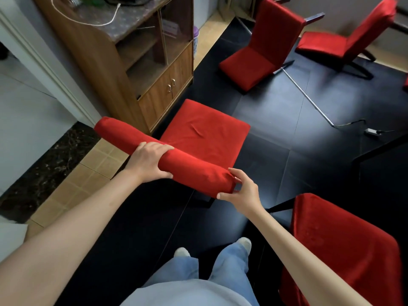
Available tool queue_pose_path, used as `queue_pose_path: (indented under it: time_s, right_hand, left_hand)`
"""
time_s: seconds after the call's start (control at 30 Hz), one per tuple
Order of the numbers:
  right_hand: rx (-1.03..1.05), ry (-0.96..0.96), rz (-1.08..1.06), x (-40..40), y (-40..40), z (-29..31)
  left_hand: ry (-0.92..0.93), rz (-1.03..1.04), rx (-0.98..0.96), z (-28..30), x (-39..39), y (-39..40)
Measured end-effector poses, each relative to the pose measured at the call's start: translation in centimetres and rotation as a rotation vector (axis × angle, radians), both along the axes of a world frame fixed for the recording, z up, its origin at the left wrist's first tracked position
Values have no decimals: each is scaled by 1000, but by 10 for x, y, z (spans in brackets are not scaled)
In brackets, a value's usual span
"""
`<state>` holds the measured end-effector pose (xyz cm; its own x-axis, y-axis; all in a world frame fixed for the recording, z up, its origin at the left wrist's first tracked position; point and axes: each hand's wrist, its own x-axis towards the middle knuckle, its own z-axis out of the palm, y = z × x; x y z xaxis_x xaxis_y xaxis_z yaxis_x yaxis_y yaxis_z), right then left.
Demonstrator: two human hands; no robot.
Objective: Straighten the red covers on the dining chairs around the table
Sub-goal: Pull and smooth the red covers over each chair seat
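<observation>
Cover (pixel 187 171) on the nearest chair's backrest top is running lengthwise from upper left to lower right; left hand (pixel 150 162) is gripping its middle, right hand (pixel 240 188) is pinching its near end.

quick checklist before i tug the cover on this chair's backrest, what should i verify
1. Left hand has a hold on the red fabric-covered backrest top: ok, its fingers wrap over the top edge.
2. Right hand has hold of the near corner: ok, its fingers pinch the cover's end.
3. Red cover on the seat cushion lies flat: not ok, a small crease shows near the middle.
4. Cover's lower hem and back side are seated: cannot tell, hidden from this view.
5. Room to shift the chair: ok on the dark floor ahead, though the brown wooden cabinet stands close to its left.
</observation>
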<state>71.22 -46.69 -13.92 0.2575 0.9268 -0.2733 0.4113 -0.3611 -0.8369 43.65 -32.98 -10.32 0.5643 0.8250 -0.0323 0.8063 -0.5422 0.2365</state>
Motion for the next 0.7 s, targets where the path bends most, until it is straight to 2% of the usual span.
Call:
queue_pose_path:
  time_s: [0.3, 0.53, 0.7]
  right_hand:
    - [7, 82, -44, 70, 12, 28]
    - [-21, 57, -23, 167, 31, 43]
    - [-32, 66, -104, 245, 47, 47]
  left_hand:
    - [-175, 59, -25, 26, 81, 0]
    - [-222, 79, -71, 39, 190, 21]
    - [-319, 132, -96, 41, 273, 36]
